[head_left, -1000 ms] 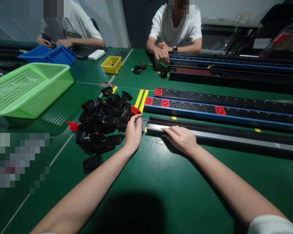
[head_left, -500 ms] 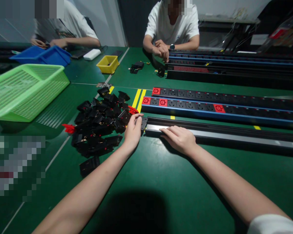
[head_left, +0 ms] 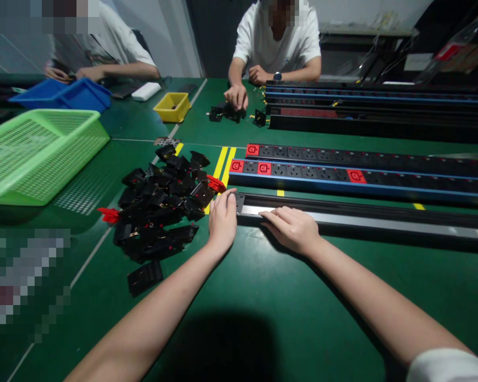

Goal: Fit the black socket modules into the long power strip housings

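Observation:
A long black rail (head_left: 354,222) with a silver inner strip lies across the green table. My left hand (head_left: 223,216) is closed around a small black socket module (head_left: 239,203) at the rail's left end; the module sits in the channel there. Just to the right, my right hand (head_left: 292,225) grips the rail's near edge, fingers together over the strip. Left of my left hand spreads a pile of black modules (head_left: 155,212), with a few red ones, such as one red module (head_left: 215,184) near my fingertips.
Behind the rail lie finished-looking socket strips (head_left: 295,175) with red and black outlets. A green basket (head_left: 43,180), blue bins (head_left: 85,95) and a yellow bin (head_left: 172,107) stand on the left. Two people sit across the table, one reaching to black parts (head_left: 223,111).
My left hand has moved slightly right, and the module now sits level in the rail's end. The person opposite has moved a hand left to the black parts.

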Available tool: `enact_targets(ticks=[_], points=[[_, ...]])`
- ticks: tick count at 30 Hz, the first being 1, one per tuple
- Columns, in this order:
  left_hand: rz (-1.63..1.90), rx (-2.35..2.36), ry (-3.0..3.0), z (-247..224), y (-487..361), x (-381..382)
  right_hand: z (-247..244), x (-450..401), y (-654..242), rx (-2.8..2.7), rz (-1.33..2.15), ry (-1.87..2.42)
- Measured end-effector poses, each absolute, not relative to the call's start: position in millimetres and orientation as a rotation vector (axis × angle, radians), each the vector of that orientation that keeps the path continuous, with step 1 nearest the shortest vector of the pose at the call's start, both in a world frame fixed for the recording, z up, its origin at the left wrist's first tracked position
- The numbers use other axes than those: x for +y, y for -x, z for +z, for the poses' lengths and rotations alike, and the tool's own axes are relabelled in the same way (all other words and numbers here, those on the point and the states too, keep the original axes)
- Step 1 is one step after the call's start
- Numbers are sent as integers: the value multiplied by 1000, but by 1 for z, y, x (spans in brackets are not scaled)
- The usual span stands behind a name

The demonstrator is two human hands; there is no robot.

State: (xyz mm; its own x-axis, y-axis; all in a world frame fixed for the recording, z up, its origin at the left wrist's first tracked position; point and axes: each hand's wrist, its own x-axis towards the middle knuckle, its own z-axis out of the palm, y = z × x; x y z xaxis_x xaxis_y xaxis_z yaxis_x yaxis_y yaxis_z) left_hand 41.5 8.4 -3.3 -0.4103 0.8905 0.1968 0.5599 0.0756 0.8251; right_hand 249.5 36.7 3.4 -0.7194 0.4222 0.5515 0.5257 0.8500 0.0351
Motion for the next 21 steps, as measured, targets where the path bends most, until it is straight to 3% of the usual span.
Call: enact_targets(ticks=[21], points=[[1190,1883,-1638,-2,-43,6,12,25,-238,-2498,-255,869]])
